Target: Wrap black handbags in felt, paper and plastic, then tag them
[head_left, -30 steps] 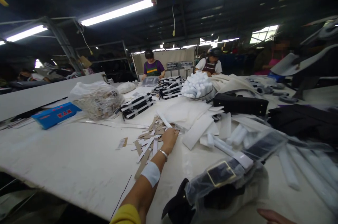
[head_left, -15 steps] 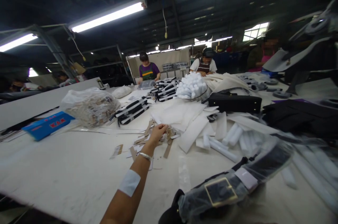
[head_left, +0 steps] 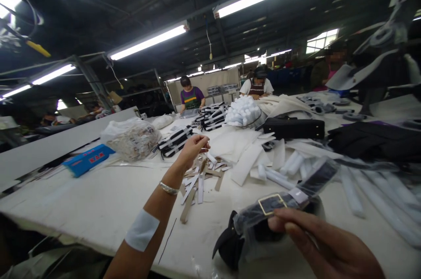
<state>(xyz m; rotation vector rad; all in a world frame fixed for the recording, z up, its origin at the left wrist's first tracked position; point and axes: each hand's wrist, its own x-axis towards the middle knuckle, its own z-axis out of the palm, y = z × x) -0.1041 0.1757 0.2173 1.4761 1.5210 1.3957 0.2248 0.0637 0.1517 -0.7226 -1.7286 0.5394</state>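
Long tube lights hang over a dim workshop with a broad pale table (head_left: 125,195); on its near right side lies the plastic-wrapped strap (head_left: 271,205) with its gold-coloured buckle; the right hand (head_left: 324,239) has its fingertips just over the buckle's lower edge, thumb and forefinger close together; whether they touch or grip the wrap, I cannot tell; farther left, the left hand (head_left: 194,149) is raised above the scattered card strips (head_left: 188,206), thumb and forefinger nearly meeting, and anything thin between them cannot be made out; beyond lie white sheets (head_left: 238,143), a black case (head_left: 294,129) and a blue box (head_left: 88,160); two co-workers bend over their work at the far side.

Half a second ago the left hand was down at the strips and the right was out of view; now the left is clear of them and the right has come in, so both seem engaged, one at each place.
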